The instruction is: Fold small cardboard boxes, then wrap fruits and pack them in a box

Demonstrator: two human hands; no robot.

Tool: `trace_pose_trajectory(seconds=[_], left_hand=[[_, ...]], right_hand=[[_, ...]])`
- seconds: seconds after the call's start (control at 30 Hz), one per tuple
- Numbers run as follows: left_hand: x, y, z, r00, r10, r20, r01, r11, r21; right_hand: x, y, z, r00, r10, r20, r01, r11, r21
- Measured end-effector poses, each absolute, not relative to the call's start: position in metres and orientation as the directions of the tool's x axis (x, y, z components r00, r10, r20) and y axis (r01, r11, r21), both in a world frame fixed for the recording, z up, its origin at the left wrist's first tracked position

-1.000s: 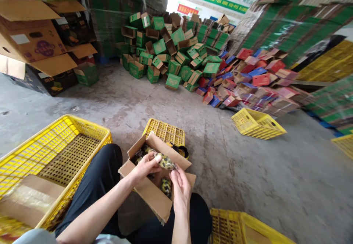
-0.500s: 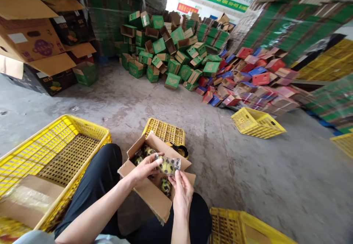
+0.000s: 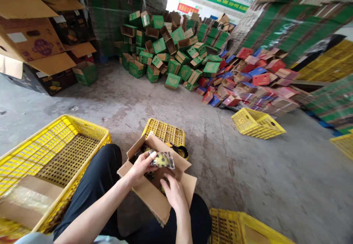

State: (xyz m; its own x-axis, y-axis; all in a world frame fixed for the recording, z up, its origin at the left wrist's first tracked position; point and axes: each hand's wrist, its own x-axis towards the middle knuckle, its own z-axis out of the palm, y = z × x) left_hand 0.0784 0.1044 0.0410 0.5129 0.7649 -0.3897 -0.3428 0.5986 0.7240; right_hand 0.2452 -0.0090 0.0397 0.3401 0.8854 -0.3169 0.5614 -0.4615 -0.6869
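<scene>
A cardboard box [image 3: 154, 196] with raised flaps sits between my knees. My left hand [image 3: 142, 166] is closed on one end of a clear plastic packet [image 3: 162, 160], printed with dark spots and with something yellow-green inside, held above the box. My right hand [image 3: 172, 190] reaches down into the box, its fingers curled over a second yellow-green packet [image 3: 162, 189] that they mostly cover. More dark-spotted packets [image 3: 142, 152] lie in the box's far left corner, partly behind my left hand.
Beyond the box are a yellow slatted crate [image 3: 165, 130] and a black-and-yellow tape dispenser [image 3: 180, 150]. A large yellow crate [image 3: 103, 135] stands left; another yellow crate [image 3: 248, 222] is lower right. Green cartons [image 3: 172, 80] and red and blue cartons [image 3: 260, 78] are heaped ahead.
My right hand has let go of the packet's right end and moved down into the box onto another packet. My left hand, still holding its packet, has shifted slightly left.
</scene>
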Motion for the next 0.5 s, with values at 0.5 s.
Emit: trace_pose_trajectory(seconds=[0.5], left_hand=[[0.071,0.105,0.044,0.514,0.835,-0.196,-0.347,0.412,0.843]], right_hand=[[0.236,0.028,0.017,0.147,0.812,-0.565,0.930,-0.309,-0.201]])
